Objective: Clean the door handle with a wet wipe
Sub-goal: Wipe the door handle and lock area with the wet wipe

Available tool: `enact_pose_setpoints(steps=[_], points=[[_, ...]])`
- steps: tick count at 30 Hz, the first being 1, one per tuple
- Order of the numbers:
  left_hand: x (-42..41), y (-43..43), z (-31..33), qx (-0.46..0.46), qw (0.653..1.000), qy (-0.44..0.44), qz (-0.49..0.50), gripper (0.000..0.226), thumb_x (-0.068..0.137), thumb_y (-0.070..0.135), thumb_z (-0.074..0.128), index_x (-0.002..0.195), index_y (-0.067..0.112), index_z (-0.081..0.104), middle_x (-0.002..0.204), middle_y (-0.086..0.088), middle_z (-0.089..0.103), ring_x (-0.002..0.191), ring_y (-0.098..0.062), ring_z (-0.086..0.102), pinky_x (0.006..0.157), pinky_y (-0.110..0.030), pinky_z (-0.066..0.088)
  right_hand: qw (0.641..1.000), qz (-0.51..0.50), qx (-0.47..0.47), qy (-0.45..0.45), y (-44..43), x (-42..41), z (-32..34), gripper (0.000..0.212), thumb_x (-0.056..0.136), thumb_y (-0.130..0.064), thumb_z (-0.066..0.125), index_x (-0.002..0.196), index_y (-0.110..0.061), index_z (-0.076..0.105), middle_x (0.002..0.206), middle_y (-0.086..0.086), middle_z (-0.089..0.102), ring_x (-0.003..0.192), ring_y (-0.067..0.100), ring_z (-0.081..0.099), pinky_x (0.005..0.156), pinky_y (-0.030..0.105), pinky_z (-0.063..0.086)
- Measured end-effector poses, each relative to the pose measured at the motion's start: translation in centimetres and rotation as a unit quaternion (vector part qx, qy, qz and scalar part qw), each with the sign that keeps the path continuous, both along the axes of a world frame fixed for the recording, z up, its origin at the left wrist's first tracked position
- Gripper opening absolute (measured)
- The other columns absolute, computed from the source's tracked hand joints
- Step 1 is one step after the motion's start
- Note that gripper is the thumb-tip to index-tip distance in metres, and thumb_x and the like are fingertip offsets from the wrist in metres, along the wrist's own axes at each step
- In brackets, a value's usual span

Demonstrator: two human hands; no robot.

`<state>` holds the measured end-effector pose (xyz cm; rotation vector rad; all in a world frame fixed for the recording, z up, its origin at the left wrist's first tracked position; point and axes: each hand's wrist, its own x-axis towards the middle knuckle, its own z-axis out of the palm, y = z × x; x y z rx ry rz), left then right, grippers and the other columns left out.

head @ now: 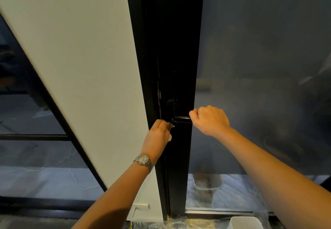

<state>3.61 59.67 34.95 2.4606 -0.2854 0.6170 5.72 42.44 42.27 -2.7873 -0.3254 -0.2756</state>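
Note:
A black lever door handle (pixel 180 119) sticks out from the black door frame (pixel 175 58), with a round black lock (pixel 172 102) just above it. My right hand (pixel 209 120) is closed around the right end of the lever. My left hand (pixel 158 135), with a metal watch on the wrist, is closed on a crumpled whitish wet wipe (pixel 170 127) just left of the handle's base. The wipe's tip is close to the handle; whether it touches cannot be told.
A white wall panel (pixel 86 67) stands left of the frame and dark glass (pixel 259 67) right of it. A white bin (pixel 246 222) sits on the floor at the bottom right. A white socket and cable (pixel 140 206) lie low on the wall.

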Motion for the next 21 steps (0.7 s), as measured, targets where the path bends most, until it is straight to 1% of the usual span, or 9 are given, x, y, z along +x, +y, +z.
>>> enact_pose_setpoints(steps=[3, 7, 9, 11, 12, 13, 16, 18, 21], points=[[0.8, -0.6, 0.4, 0.018, 1.0, 0.013, -0.007, 0.024, 0.092, 0.007, 0.047, 0.112, -0.002, 0.057, 0.115, -0.013, 0.055, 0.092, -0.025, 0.06, 0.078, -0.017, 0.043, 1.0, -0.003, -0.001, 0.003, 0.1, 0.0, 0.0, 0.053, 0.095, -0.026, 0.031, 0.045, -0.011, 0.027, 0.043, 0.003, 0.029, 0.042, 0.019, 0.025, 0.043, 0.029, 0.019], [1.9, -1.5, 0.0, 0.021, 0.999, 0.045, -0.005, 0.026, 0.09, 0.001, 0.049, 0.115, -0.004, 0.055, 0.118, -0.015, 0.052, 0.086, -0.026, 0.062, 0.08, -0.025, 0.053, 1.0, -0.004, -0.005, -0.005, 0.0, 0.0, 0.0, 0.053, 0.095, -0.026, 0.031, 0.045, -0.01, 0.028, 0.044, 0.003, 0.03, 0.042, 0.02, 0.027, 0.043, 0.029, 0.02], [2.2, -1.6, -0.3, 0.017, 0.999, 0.051, -0.005, 0.026, 0.091, 0.002, 0.048, 0.116, 0.001, 0.053, 0.113, -0.014, 0.053, 0.075, -0.024, 0.061, 0.07, -0.025, 0.055, 1.0, -0.008, -0.008, -0.008, 0.0, 0.1, 0.0, 0.053, 0.095, -0.026, 0.031, 0.045, -0.01, 0.029, 0.044, 0.003, 0.031, 0.043, 0.02, 0.027, 0.043, 0.03, 0.02], [2.2, -1.6, -0.3, -0.007, 0.998, 0.059, 0.001, 0.024, 0.093, 0.006, 0.044, 0.116, 0.008, 0.048, 0.099, -0.009, 0.055, 0.058, -0.015, 0.054, 0.051, -0.014, 0.047, 1.0, -0.009, -0.009, -0.007, 0.0, 0.1, 0.0, 0.053, 0.095, -0.026, 0.031, 0.045, -0.01, 0.028, 0.044, 0.003, 0.03, 0.042, 0.019, 0.027, 0.044, 0.03, 0.02], [2.1, -1.5, -0.4, -0.02, 0.998, 0.061, 0.003, 0.022, 0.093, 0.008, 0.043, 0.115, 0.01, 0.046, 0.095, -0.007, 0.054, 0.054, -0.011, 0.049, 0.045, -0.012, 0.043, 1.0, -0.008, -0.01, -0.006, 0.0, 0.1, -0.1, 0.052, 0.095, -0.026, 0.031, 0.046, -0.01, 0.028, 0.044, 0.003, 0.03, 0.042, 0.019, 0.026, 0.044, 0.03, 0.02], [2.0, -1.5, -0.5, -0.024, 0.998, 0.057, 0.002, 0.023, 0.093, 0.008, 0.044, 0.116, 0.009, 0.045, 0.095, -0.006, 0.053, 0.054, -0.009, 0.047, 0.045, -0.011, 0.041, 1.0, -0.007, -0.011, -0.005, 0.0, 0.1, -0.1, 0.052, 0.095, -0.026, 0.031, 0.046, -0.011, 0.028, 0.044, 0.003, 0.03, 0.042, 0.019, 0.026, 0.044, 0.03, 0.019], [1.9, -1.2, -0.3, -0.02, 0.998, 0.063, -0.009, 0.026, 0.092, 0.009, 0.047, 0.117, 0.008, 0.044, 0.098, -0.002, 0.047, 0.056, -0.007, 0.045, 0.05, -0.01, 0.038, 1.0, -0.008, -0.012, -0.003, 0.0, 0.2, -0.2, 0.05, 0.095, -0.026, 0.031, 0.047, -0.01, 0.029, 0.045, 0.003, 0.031, 0.043, 0.019, 0.026, 0.044, 0.031, 0.019], [2.0, -1.0, -0.3, -0.017, 0.997, 0.076, -0.019, 0.026, 0.092, 0.008, 0.045, 0.118, 0.01, 0.042, 0.096, 0.001, 0.044, 0.054, -0.007, 0.044, 0.046, -0.009, 0.034, 1.0, -0.011, -0.013, 0.0, 0.1, 0.2, -0.2, 0.05, 0.095, -0.027, 0.031, 0.048, -0.01, 0.029, 0.046, 0.003, 0.031, 0.044, 0.019, 0.026, 0.044, 0.03, 0.02], [2.4, -0.8, -0.2, -0.015, 0.996, 0.091, -0.018, 0.025, 0.092, 0.006, 0.044, 0.116, 0.012, 0.041, 0.094, -0.004, 0.053, 0.054, -0.008, 0.047, 0.04, -0.007, 0.035, 1.0, -0.016, -0.01, 0.005, 0.1, 0.2, -0.2, 0.05, 0.094, -0.026, 0.031, 0.047, -0.011, 0.029, 0.045, 0.003, 0.03, 0.044, 0.019, 0.026, 0.045, 0.03, 0.019]])
